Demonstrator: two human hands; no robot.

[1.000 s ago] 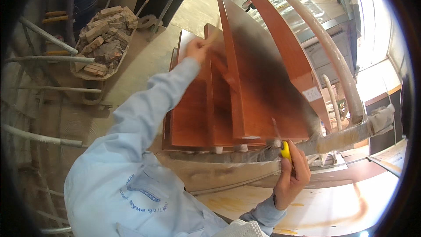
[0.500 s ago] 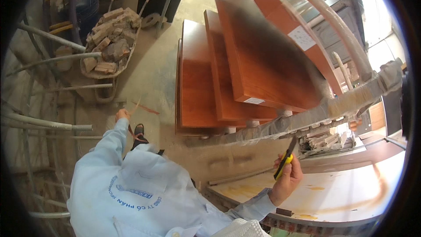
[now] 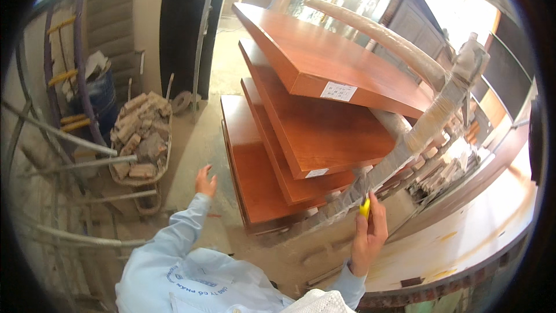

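Stacked reddish wooden panels [image 3: 301, 133] lean on a wrapped rack bar [image 3: 405, 145]. The right hand [image 3: 369, 235], fingers curled, grips a yellow tool [image 3: 365, 207] against that bar. The left hand [image 3: 205, 183] hangs empty, fingers loosely spread.

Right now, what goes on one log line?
left hand: empty, open, in air | right hand: grips yellow tool at wrapped rail | wooden panels: stacked, tilted

- Worn on head, fisheye, looking steeply down and forward over own sleeves.
- Close to stacked boards [image 3: 301, 156]; floor [image 3: 202, 139] beyond.
- Single view only.
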